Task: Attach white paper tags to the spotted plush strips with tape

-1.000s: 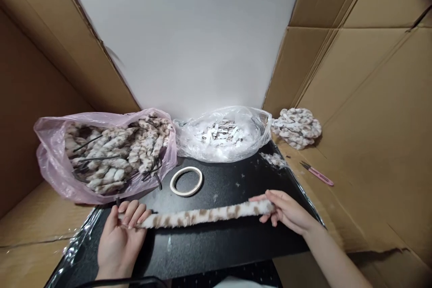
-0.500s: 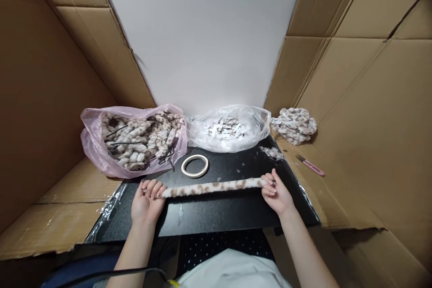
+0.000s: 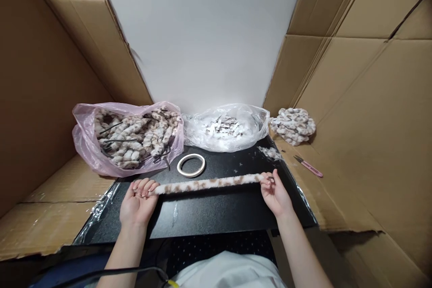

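Observation:
Between my hands stretches a white fuzzy strip (image 3: 207, 183) with brown spots, held nearly level just above the black table (image 3: 216, 216). My left hand (image 3: 139, 200) is closed around its left end, palm up. The right end sits in the closed fingers of my right hand (image 3: 275, 193), thumb pointing up; a short dark tip shows at these fingers. Beyond the strip lies a roll of whitish tape (image 3: 191, 174), touched by neither hand.
A pink bag (image 3: 84, 139) of similar fuzzy strips with dark cords stands back left. Beside it lies a clear bag (image 3: 216, 144) of small white pieces. At right are a fuzzy bundle (image 3: 295, 126), pink thread snips (image 3: 312, 169) and a fluff clump (image 3: 270, 153). Cardboard walls (image 3: 381, 112) flank the table.
The view has shifted slightly. My left hand has moved a little left and the strip looks a bit longer between the hands; both hands keep their hold.

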Tool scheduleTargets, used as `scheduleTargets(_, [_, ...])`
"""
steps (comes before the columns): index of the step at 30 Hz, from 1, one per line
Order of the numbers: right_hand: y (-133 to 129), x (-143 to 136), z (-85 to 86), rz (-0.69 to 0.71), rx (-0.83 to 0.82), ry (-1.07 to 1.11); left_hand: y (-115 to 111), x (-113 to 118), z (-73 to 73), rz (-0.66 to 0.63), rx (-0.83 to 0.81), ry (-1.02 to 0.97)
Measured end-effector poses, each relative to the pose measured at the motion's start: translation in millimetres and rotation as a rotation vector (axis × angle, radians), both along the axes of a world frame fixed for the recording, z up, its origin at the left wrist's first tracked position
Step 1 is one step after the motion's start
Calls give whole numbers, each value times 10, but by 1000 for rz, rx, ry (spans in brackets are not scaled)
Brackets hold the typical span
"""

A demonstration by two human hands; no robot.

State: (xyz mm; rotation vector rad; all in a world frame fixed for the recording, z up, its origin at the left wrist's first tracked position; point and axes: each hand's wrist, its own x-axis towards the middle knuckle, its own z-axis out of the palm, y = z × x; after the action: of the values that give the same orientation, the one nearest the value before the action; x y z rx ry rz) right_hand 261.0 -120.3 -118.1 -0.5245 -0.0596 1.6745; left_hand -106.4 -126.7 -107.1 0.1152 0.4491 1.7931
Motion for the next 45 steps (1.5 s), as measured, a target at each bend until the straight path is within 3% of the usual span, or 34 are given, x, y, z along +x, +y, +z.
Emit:
scheduleTargets(13, [10,-3,-59,-115,-93,-160,36,-38,-19,3,-39,-49])
scheduleTargets(33, [-25,7,-79,-198,51,-232,32,-39,-14,70,4,63])
scheduleTargets(45, [-15,67,-138,-349,83,-389,8,-39,47,117,-30,89])
